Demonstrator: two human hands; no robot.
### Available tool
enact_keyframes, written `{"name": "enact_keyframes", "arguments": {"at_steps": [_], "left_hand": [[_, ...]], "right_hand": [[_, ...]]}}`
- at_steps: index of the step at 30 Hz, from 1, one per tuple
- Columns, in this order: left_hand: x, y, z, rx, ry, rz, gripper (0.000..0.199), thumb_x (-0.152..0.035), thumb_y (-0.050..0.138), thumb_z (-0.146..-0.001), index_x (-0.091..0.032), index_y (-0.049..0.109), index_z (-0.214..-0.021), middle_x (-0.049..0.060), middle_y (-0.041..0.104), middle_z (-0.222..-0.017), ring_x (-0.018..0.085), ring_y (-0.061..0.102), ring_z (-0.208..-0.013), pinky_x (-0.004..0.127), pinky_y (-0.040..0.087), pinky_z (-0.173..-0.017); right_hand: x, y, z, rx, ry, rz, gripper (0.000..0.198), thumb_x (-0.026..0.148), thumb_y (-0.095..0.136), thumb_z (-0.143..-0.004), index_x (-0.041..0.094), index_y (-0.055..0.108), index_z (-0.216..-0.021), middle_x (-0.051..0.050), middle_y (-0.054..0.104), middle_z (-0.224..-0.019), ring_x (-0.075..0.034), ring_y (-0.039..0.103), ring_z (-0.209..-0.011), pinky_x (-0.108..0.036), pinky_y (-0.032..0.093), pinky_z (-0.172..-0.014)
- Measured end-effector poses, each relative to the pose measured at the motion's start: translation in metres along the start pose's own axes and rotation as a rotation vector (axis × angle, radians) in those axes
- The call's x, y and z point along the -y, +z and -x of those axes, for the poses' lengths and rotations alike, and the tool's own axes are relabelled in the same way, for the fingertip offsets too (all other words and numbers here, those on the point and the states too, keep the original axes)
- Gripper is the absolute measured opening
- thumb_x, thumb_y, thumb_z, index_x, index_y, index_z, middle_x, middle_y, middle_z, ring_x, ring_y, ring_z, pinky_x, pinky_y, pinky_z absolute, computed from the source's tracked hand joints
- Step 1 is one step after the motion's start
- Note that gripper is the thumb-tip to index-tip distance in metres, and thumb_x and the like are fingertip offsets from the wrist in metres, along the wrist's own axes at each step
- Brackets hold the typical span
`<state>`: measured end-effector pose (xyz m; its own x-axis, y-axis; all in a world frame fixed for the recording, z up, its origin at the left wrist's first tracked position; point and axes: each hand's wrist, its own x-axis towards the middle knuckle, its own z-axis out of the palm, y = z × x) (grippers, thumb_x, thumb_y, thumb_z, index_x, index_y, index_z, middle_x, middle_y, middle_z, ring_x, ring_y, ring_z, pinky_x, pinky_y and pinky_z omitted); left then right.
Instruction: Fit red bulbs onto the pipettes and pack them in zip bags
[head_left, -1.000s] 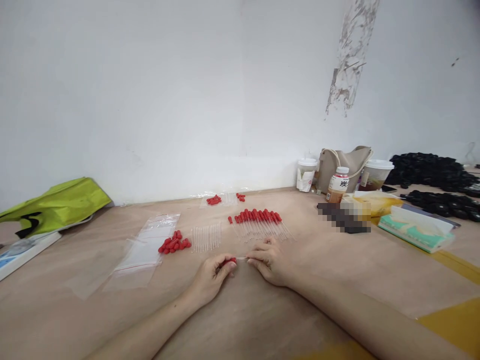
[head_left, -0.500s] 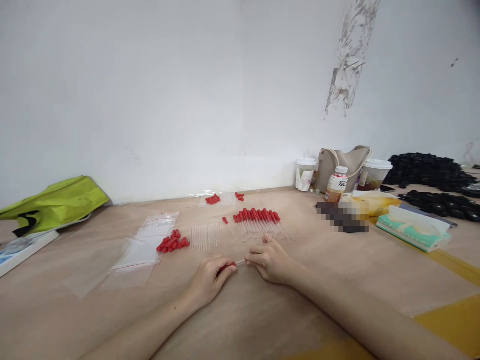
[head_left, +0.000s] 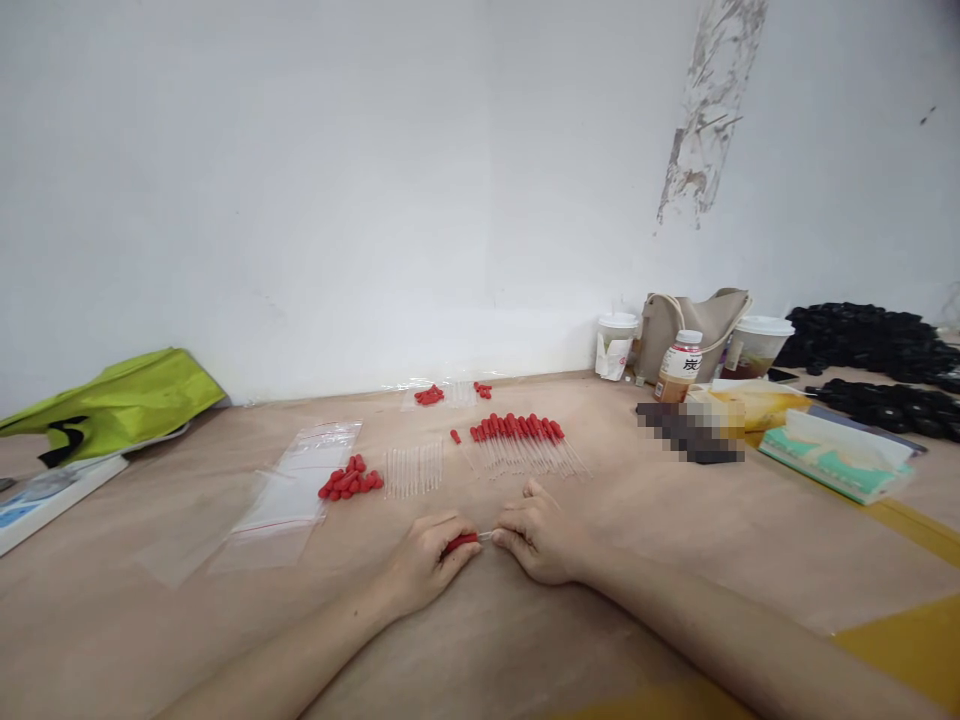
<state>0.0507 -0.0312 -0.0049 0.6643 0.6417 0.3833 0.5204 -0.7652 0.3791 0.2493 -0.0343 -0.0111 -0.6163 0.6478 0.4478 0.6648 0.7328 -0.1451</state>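
Left hand (head_left: pixel 433 556) clamped on a red bulb (head_left: pixel 461 542), right hand (head_left: pixel 538 540) pinching a clear tube (head_left: pixel 484 536), in line between them, presumably to stay straight. On the worktop (head_left: pixel 480 645) beyond: loose bulbs (head_left: pixel 348 483), bare tubes (head_left: pixel 414 470), capped tubes (head_left: pixel 519 428), grouped separately, likely for easy reach.

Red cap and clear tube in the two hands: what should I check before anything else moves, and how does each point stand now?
1. Left hand grips the red cap: ok.
2. Right hand pinches the clear tube: ok.
3. Tube seated fully in the cap: cannot tell, fingers hide much of both.
4. Loose red caps kept apart from the capped tubes: ok.
5. Capped tubes all grouped together: not ok, one lies apart at the left.
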Motion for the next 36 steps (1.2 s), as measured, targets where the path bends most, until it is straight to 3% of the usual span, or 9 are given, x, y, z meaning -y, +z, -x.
{"name": "enact_keyframes", "arguments": {"at_steps": [8, 13, 16, 18, 20, 23, 26, 31, 36], "left_hand": [[0.005, -0.002, -0.002, -0.041, -0.068, 0.037, 0.02, -0.029, 0.042, -0.085, -0.018, 0.059, -0.083, 0.002, 0.059, -0.073, 0.014, 0.052, -0.068, 0.024, 0.04, -0.063], [0.013, -0.006, -0.001, -0.084, -0.109, 0.028, 0.017, -0.031, 0.049, -0.082, -0.019, 0.06, -0.082, 0.002, 0.06, -0.074, 0.015, 0.054, -0.069, 0.025, 0.041, -0.064], [0.019, -0.006, 0.002, -0.139, -0.157, 0.043, 0.02, -0.031, 0.05, -0.081, -0.021, 0.057, -0.096, 0.001, 0.059, -0.075, 0.014, 0.053, -0.067, 0.025, 0.041, -0.063], [0.023, -0.006, 0.004, -0.18, -0.223, 0.054, 0.031, -0.03, 0.05, -0.08, -0.021, 0.048, -0.11, 0.0, 0.057, -0.079, 0.012, 0.05, -0.061, 0.024, 0.042, -0.06], [0.024, -0.008, 0.005, -0.183, -0.262, 0.05, 0.033, -0.029, 0.05, -0.08, -0.02, 0.045, -0.112, 0.0, 0.055, -0.08, 0.011, 0.048, -0.058, 0.024, 0.041, -0.058], [0.022, -0.01, 0.005, -0.116, -0.228, 0.002, 0.013, -0.027, 0.047, -0.081, -0.018, 0.054, -0.087, -0.001, 0.052, -0.072, 0.012, 0.048, -0.06, 0.023, 0.038, -0.057], [0.019, -0.01, 0.004, -0.066, -0.199, -0.06, 0.02, -0.028, 0.045, -0.081, -0.017, 0.049, -0.065, -0.001, 0.049, -0.065, 0.012, 0.046, -0.058, 0.023, 0.034, -0.053], [0.018, -0.009, 0.005, -0.026, -0.179, -0.125, 0.028, -0.032, 0.045, -0.08, -0.017, 0.041, -0.057, -0.002, 0.045, -0.057, 0.012, 0.042, -0.054, 0.022, 0.031, -0.051], [0.019, -0.009, 0.006, -0.011, -0.158, -0.158, 0.031, -0.032, 0.043, -0.081, -0.017, 0.039, -0.055, -0.002, 0.044, -0.056, 0.012, 0.042, -0.055, 0.022, 0.031, -0.053]], "right_hand": [[0.002, -0.005, -0.008, -0.007, 0.019, 0.023, 0.027, 0.024, 0.038, -0.086, 0.017, 0.057, -0.069, 0.0, 0.06, -0.066, -0.01, 0.046, -0.058, -0.028, 0.026, -0.066], [0.001, -0.012, -0.008, -0.032, -0.078, 0.163, 0.022, 0.027, 0.043, -0.083, 0.018, 0.06, -0.072, -0.004, 0.059, -0.074, -0.015, 0.048, -0.075, -0.03, 0.025, -0.068], [-0.002, -0.016, -0.007, 0.0, -0.07, 0.211, 0.02, 0.025, 0.045, -0.08, 0.018, 0.061, -0.07, -0.005, 0.059, -0.072, -0.016, 0.049, -0.076, -0.031, 0.025, -0.068], [-0.008, -0.018, -0.007, -0.018, 0.041, 0.17, 0.02, 0.023, 0.045, -0.08, 0.019, 0.062, -0.07, -0.004, 0.061, -0.073, -0.016, 0.051, -0.075, -0.03, 0.027, -0.068], [-0.017, -0.02, -0.012, -0.049, 0.237, 0.064, 0.02, 0.023, 0.045, -0.079, 0.02, 0.063, -0.072, -0.003, 0.063, -0.072, -0.015, 0.053, -0.071, -0.028, 0.03, -0.065], [-0.032, -0.017, -0.025, -0.063, 0.562, -0.116, 0.024, 0.031, 0.045, -0.079, 0.02, 0.064, -0.069, -0.001, 0.063, -0.066, -0.013, 0.054, -0.061, -0.023, 0.031, -0.054], [-0.041, -0.009, -0.044, -0.1, 0.76, -0.147, 0.029, 0.037, 0.046, -0.077, 0.019, 0.061, -0.061, 0.0, 0.062, -0.06, -0.014, 0.055, -0.06, -0.024, 0.032, -0.058], [-0.035, 0.012, -0.077, -0.148, 0.779, -0.023, 0.029, 0.035, 0.045, -0.077, 0.02, 0.061, -0.059, -0.001, 0.064, -0.066, -0.016, 0.057, -0.067, -0.034, 0.028, -0.077], [-0.03, 0.029, -0.098, -0.109, 0.799, 0.091, 0.029, 0.035, 0.044, -0.077, 0.017, 0.064, -0.066, -0.008, 0.066, -0.073, -0.02, 0.058, -0.072, -0.039, 0.024, -0.081]]}}
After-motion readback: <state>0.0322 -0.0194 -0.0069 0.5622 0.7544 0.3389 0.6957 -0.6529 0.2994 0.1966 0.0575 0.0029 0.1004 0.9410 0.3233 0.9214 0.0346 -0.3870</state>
